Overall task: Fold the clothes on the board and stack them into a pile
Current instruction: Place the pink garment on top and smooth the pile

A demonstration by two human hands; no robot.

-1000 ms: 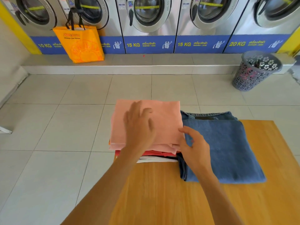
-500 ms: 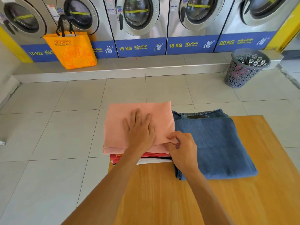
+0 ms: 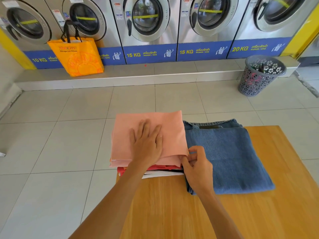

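A folded pink cloth (image 3: 148, 121) tops a pile of folded clothes (image 3: 164, 172) at the far left corner of the wooden board (image 3: 250, 216); red, black and white layers show beneath it. My left hand (image 3: 146, 142) lies flat on the pink cloth, fingers spread. My right hand (image 3: 196, 164) pinches the pink cloth's near right corner between thumb and fingers. To the right lies a folded blue towel (image 3: 229, 157) with jeans (image 3: 212, 123) showing under its far edge.
A row of washing machines (image 3: 148, 23) lines the far wall. An orange shopping bag (image 3: 77, 56) stands on the step at the left, and a grey perforated laundry basket (image 3: 262, 75) on the tiled floor (image 3: 51, 135) at the right.
My left hand has flattened onto the pink cloth. My right hand moved from the towel's edge to the pink cloth's corner and closed on it. The camera shifted slightly.
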